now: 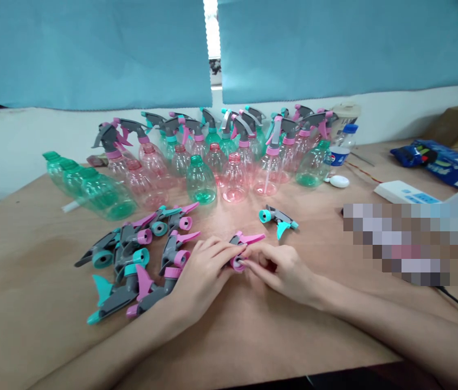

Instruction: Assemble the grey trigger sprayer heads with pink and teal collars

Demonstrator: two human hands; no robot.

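My left hand is closed around a grey and pink trigger spray head just above the table. The fingertips of my right hand press at its pink collar, whose opening faces me; whether they also pinch a small part there I cannot make out. Left of my left hand lies a pile of loose spray heads, among them a teal-collared one and a pink-collared one. A single grey and teal spray head lies beyond my right hand.
Clear green and pink bottles stand in rows behind, several with spray heads on. Toward the right are a Pepsi bottle, a white oval object, a blue packet, a white power strip and a blurred-out object with a black cable.
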